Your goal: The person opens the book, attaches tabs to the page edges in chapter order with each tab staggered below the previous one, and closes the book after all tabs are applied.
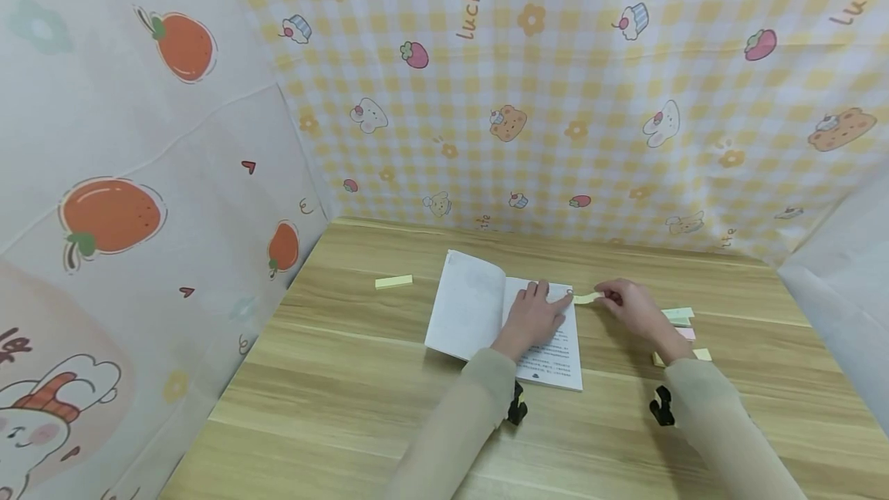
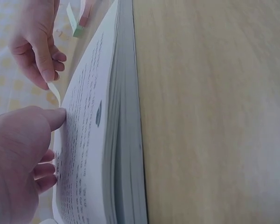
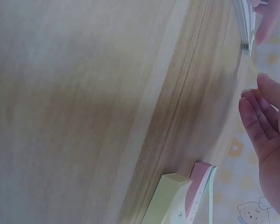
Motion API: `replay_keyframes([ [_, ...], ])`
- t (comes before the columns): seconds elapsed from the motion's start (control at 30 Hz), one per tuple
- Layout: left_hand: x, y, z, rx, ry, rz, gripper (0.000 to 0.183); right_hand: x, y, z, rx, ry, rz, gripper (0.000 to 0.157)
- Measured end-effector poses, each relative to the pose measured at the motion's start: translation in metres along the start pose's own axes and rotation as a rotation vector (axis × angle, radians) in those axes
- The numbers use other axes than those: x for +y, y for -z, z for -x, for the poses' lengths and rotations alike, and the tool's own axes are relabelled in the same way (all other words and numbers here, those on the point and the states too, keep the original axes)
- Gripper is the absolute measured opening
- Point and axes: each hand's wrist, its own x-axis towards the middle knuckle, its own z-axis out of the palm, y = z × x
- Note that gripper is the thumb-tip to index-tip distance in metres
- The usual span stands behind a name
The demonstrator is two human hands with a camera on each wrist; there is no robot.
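An open book (image 1: 467, 307) lies on the wooden table, its left page blank and its right page printed. My left hand (image 1: 533, 319) rests spread on the right page, thumb at the outer edge near the top. There the thumb presses the end of a pale yellow sticky strip (image 1: 586, 298) that sticks out past the page. Thumb and fingertips of my right hand (image 1: 630, 307) pinch the strip's other end, just right of the book. In the left wrist view the strip (image 2: 54, 92) bends between both hands.
Pads of sticky strips lie under and beside the right forearm: green (image 1: 679, 315), pink (image 1: 686, 334) and yellow (image 1: 703, 355). Another yellow strip pad (image 1: 393, 282) is left of the book. A checked cloth (image 1: 556, 99) hangs behind the table (image 1: 333, 376).
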Motion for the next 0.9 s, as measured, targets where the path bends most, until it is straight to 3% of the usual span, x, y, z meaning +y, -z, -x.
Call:
replay_keyframes([
  [0.47, -0.0003, 0.0047, 0.0032, -0.023, 0.028, -0.041, 0.05, 0.0004, -0.0035, 0.0031, 0.004, -0.02, 0.006, 0.023],
  [0.9, 0.0014, 0.0072, 0.0072, -0.05, 0.01, -0.075, 0.048, 0.0022, -0.0023, 0.0062, 0.003, -0.027, -0.007, 0.023],
])
